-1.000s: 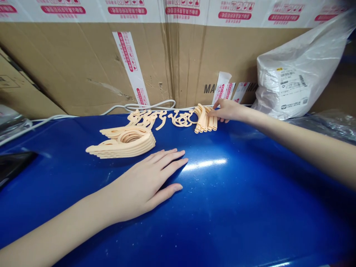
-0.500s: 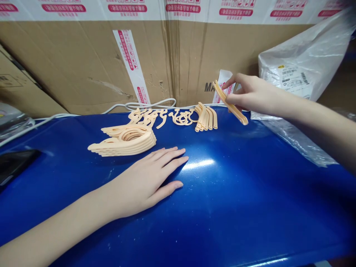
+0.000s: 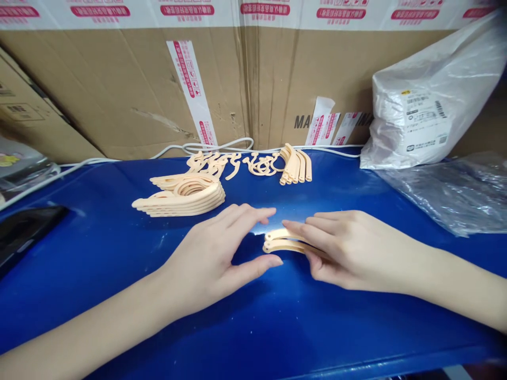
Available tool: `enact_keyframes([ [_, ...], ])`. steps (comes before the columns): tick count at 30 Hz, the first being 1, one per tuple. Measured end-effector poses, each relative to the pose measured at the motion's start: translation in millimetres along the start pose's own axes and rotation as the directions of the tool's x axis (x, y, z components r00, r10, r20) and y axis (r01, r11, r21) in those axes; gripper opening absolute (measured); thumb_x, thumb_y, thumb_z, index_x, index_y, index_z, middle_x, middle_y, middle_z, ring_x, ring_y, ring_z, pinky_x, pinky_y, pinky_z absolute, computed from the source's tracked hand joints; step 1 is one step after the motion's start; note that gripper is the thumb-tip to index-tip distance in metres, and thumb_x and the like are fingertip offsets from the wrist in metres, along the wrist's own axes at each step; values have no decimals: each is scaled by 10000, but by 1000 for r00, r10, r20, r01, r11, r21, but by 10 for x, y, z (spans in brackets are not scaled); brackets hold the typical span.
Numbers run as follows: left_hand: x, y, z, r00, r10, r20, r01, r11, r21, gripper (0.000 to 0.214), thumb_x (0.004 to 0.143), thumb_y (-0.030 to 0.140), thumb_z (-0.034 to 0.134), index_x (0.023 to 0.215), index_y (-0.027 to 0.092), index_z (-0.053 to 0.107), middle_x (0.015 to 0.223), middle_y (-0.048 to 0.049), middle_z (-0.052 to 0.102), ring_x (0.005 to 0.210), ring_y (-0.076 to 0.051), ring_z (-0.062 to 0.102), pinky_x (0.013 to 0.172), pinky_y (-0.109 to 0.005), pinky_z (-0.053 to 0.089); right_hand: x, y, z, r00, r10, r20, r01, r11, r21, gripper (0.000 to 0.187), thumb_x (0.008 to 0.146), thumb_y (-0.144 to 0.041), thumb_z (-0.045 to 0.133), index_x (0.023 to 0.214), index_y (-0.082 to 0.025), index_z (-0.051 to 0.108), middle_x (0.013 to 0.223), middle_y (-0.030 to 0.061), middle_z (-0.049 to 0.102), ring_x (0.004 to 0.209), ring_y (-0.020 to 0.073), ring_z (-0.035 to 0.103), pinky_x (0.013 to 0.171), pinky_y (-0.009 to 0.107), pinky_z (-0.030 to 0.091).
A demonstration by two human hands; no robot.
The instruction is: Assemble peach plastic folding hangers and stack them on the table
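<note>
In the middle of the blue table, my right hand point(image 3: 344, 245) pinches two curved beige plastic strips point(image 3: 283, 245) between thumb and fingers. Their holed, rounded ends point toward my left hand point(image 3: 222, 253); whether the strips are joined is hidden. My left hand is open beside those ends, thumb and fingers apart, touching neither. Just beyond it lies a stack of beige hanger-like frames point(image 3: 186, 203). Behind the stack are several beige hook-shaped pieces point(image 3: 214, 162) and some beige ring-like pieces point(image 3: 261, 164). More curved strips point(image 3: 297, 166) rest in a row to their right.
Large cardboard boxes point(image 3: 134, 89) stand along the back of the blue table point(image 3: 237, 338), with a white cable point(image 3: 166, 152) at their foot. A white plastic bag point(image 3: 412, 116) and clear plastic film point(image 3: 435, 195) occupy the right. A black phone-like object point(image 3: 27, 235) lies at left.
My right hand has brought the strips down and left from near the boxes to the table's middle. My left hand has lifted slightly, its thumb and fingers now facing the strips.
</note>
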State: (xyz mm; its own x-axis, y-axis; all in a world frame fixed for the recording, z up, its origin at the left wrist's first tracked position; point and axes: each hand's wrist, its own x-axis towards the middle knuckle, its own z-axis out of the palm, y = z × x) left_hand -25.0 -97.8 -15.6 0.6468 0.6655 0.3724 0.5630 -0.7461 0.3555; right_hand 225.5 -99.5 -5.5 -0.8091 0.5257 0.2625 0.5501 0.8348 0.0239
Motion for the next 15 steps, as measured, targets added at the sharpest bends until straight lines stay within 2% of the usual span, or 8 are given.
enact_keyframes([
  [3, -6, 30, 10, 997, 36, 65, -39, 999, 37, 259, 968, 376, 540, 1175, 226, 584, 1029, -23, 659, 915, -183, 595, 772, -313, 498, 10, -72, 24, 998, -55, -40, 52, 996, -70, 383, 893, -183, 473, 1200, -33, 646, 769, 84, 677, 613, 206, 619, 581, 348, 509],
  [8, -9, 43, 19, 996, 29, 86, -36, 996, 81, 212, 940, 299, 536, 1122, 211, 600, 922, -21, 644, 843, -185, 568, 706, -307, 469, 4, -79, 44, 996, -69, -63, 62, 992, -108, 365, 912, -198, 476, 1201, -56, 650, 794, 86, 679, 645, 209, 618, 593, 353, 520],
  [12, 1, 43, 40, 998, 11, 56, -16, 996, 84, 179, 913, 272, 535, 1062, 207, 609, 862, -5, 626, 800, -176, 552, 681, -302, 449, -16, -50, 55, 1000, 3, -25, -4, 1000, -23, 349, 951, -224, 443, 1224, -106, 626, 880, 92, 672, 708, 196, 631, 637, 340, 524],
  [15, 4, 25, 57, 998, 17, 54, -22, 995, 96, 129, 904, 268, 533, 980, 199, 610, 826, 6, 619, 762, -170, 533, 656, -301, 427, -29, -34, 51, 998, 54, 35, -56, 996, 67, 286, 951, -222, 445, 1107, -123, 662, 876, 81, 636, 699, 182, 615, 625, 320, 504],
])
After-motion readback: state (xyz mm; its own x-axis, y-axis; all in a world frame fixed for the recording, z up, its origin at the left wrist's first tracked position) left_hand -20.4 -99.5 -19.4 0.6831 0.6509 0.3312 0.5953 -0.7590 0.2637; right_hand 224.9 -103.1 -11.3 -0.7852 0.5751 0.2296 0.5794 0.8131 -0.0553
